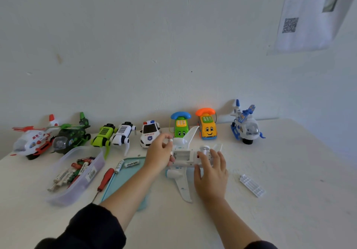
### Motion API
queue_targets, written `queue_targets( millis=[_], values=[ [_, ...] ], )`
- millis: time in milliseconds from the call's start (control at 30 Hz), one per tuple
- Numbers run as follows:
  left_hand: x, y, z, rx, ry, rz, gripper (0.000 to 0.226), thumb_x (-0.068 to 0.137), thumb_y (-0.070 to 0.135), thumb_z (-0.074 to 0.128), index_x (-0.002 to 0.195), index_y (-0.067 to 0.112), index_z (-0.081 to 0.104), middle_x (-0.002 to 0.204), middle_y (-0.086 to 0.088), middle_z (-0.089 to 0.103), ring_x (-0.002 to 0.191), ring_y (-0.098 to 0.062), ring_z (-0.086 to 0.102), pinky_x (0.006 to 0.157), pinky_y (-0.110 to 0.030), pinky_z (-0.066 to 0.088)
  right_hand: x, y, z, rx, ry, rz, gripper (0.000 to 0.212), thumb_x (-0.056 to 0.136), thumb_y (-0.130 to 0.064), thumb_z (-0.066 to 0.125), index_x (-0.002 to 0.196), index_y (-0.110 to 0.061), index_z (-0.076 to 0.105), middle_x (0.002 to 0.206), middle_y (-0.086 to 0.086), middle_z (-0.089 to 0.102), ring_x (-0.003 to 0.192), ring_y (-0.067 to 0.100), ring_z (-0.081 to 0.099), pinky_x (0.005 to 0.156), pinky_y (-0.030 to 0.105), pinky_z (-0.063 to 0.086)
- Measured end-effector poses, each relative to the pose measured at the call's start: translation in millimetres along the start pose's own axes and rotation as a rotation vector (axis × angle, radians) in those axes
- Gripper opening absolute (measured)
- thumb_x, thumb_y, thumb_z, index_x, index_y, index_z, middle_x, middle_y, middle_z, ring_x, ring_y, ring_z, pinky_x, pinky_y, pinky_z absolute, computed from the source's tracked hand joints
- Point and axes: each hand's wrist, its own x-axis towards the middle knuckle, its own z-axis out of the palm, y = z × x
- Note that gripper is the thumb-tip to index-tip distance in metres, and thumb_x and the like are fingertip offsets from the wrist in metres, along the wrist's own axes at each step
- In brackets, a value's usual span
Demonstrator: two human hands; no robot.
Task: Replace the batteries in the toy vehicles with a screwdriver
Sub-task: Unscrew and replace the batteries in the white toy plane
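The toy airplane [183, 163] is lying belly-up near the middle of the white table [289, 171], with its open battery compartment [182, 155] facing up at me. I am seeing the left hand [159, 153] pinching a white battery [170, 142] between thumb and curled fingers, holding it upright right at the left edge of that compartment. The right hand [211, 173] is lying flat on the plane's body with the fingers spread and fairly straight, the thumb touching the fuselage beside the near wing. The white ribbed battery cover [252, 185] is lying on the table well to the right of the plane, apart from both hands. The red-handled screwdriver [104, 180] is resting on the table to the left, just beside the teal tray [119, 187], touched by neither hand. On that tray's far end two more batteries [125, 165] are lying. Further left, a clear plastic tub [77, 173] is holding a heap of batteries. Along the wall a row of toys is standing: two helicopters [52, 138] at the left, a green and a white robot dog [114, 133], a police car [149, 132], two phone cars [195, 126], and a blue and white helicopter [245, 125] at the right.
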Motion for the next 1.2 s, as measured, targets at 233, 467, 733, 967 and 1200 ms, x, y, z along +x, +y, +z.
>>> queue_targets(
  millis=[233, 467, 733, 967, 1200],
  values=[
    [4, -3, 5, 0.493, -0.076, 0.133, 0.030, 0.081, 0.009, 0.069, 0.105, 0.020, 0.054, 0.078, 0.002, 0.055, 0.073, -0.014, 0.052, 0.060, -0.015, 0.037, 0, 2, 5, 0.049, -0.013, 0.006, 0.059, 0.062, -0.011, 0.080, 0.110, -0.028, 0.050, 0.120, 0.015, 0.061, 0.120, 0.032, 0.035, 0.068, 0.049, 0.051],
    [-4, -16, 34, 0.345, 0.157, 0.088, 0.012, 0.078, 0.007, 0.071, 0.074, 0.017, 0.066, 0.072, -0.002, 0.062, 0.078, -0.028, 0.061, 0.076, -0.036, 0.052, -1, 1, 6, 0.068, 0.003, 0.013, 0.066, 0.055, -0.010, 0.084, 0.109, -0.027, 0.050, 0.118, 0.016, 0.061, 0.118, 0.033, 0.037, 0.066, 0.047, 0.051],
    [-18, -22, 48, 0.255, 0.449, -0.035, 0.010, 0.079, 0.021, 0.074, 0.084, 0.014, 0.068, 0.085, -0.002, 0.067, 0.080, -0.019, 0.062, 0.067, -0.025, 0.042, -1, 3, 8, 0.066, -0.006, 0.028, 0.060, 0.055, -0.008, 0.084, 0.106, -0.023, 0.058, 0.117, 0.017, 0.061, 0.117, 0.034, 0.036, 0.064, 0.048, 0.051],
    [-23, -28, 54, 0.382, 0.475, 0.004, 0.016, 0.086, 0.016, 0.062, 0.093, 0.008, 0.074, 0.102, -0.012, 0.056, 0.083, -0.030, 0.059, 0.064, -0.026, 0.037, -2, 3, 9, 0.046, -0.004, 0.028, 0.046, 0.061, -0.008, 0.080, 0.104, -0.019, 0.066, 0.117, 0.017, 0.061, 0.118, 0.036, 0.039, 0.065, 0.047, 0.051],
    [-27, -31, 44, 0.626, 0.250, 0.060, 0.025, 0.093, 0.027, 0.049, 0.100, 0.015, 0.070, 0.108, -0.003, 0.044, 0.089, -0.024, 0.057, 0.066, -0.029, 0.042, -1, 2, 9, 0.010, 0.004, 0.013, 0.043, 0.067, -0.014, 0.063, 0.108, -0.024, 0.053, 0.118, 0.017, 0.061, 0.118, 0.041, 0.048, 0.067, 0.049, 0.051]
  ],
)
